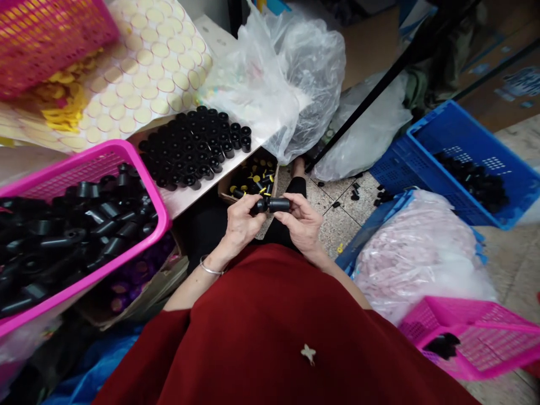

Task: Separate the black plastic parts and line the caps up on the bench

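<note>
Above my lap, my left hand [243,221] pinches a small black plastic piece [261,206] between thumb and fingers. My right hand [301,221] grips a black plastic cylinder [279,204] held level, its left end close against the small piece. Whether the two parts are joined I cannot tell. Beyond my hands, a cardboard box [276,177] holds black pieces with yellow discs. On the white table [185,199] to the left, many black cylinders [198,146] stand upright in close rows.
A pink basket [162,216] of loose black parts stands at left. Clear plastic bags [312,67] sit at the back. To the right are a blue crate [464,126], a bag of pale pieces [422,253] and another pink basket [485,337]. Black bits [355,194] lie on the floor.
</note>
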Tool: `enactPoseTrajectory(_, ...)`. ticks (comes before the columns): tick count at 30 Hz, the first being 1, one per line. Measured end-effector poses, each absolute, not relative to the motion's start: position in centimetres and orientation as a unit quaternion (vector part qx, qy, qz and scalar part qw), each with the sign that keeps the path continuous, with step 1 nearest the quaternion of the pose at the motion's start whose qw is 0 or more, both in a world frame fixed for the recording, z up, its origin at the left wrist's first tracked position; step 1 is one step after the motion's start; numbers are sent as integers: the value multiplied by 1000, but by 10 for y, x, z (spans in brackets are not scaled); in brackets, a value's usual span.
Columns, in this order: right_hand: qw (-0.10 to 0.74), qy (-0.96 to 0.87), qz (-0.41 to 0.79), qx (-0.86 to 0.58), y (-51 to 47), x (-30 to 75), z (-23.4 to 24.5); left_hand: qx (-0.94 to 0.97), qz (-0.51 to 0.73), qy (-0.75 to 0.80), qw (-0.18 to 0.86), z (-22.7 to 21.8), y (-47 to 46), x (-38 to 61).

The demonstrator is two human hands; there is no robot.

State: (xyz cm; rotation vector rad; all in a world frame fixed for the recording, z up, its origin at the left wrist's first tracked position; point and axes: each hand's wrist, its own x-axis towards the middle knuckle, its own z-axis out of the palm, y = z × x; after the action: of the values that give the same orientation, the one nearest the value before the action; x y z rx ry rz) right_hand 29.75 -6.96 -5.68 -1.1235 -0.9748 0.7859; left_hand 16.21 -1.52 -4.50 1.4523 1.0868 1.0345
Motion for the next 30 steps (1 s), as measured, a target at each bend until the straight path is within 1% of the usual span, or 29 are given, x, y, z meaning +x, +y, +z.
enactPoseTrajectory(3,659,-438,341,-508,-72,300,-62,635,427,435,475,-45,-17,163)
enactPoseTrajectory(6,634,-461,322,-531,-75,306,-64,645,411,438,472,-44,-17,164)
enactPoseTrajectory(10,567,-553,275,-545,-77,316,-54,633,390,430,512,-41,-16,163)
enactPoseTrajectory(12,546,-581,271,-540,-77,319,-50,625,379,414,543,-38,-16,161)
enactPoseTrajectory(15,560,-550,299,-542,-75,317,-52,563,377,407,613,-35,-15,158)
enactPoseTrajectory(17,589,-483,360,-538,-72,312,-61,490,381,403,672,-37,-13,156)
enactPoseTrajectory(18,606,-436,401,-531,-69,308,-66,467,389,403,684,-38,-12,155)
enactPoseTrajectory(20,627,-336,484,-510,-64,300,-77,479,423,411,650,-43,-9,154)
enactPoseTrajectory(22,625,-271,547,-488,-58,292,-85,529,468,419,571,-48,-7,153)
enactPoseTrajectory(23,615,-262,568,-480,-55,288,-87,548,483,417,541,-51,-6,153)
enactPoseTrajectory(25,583,-301,588,-474,-49,284,-87,568,491,410,518,-54,-4,150)
enactPoseTrajectory(27,546,-397,553,-488,-43,284,-82,562,491,420,515,-57,-1,147)
enactPoseTrajectory(30,494,-558,420,-518,-29,287,-71,515,493,455,533,-60,6,142)
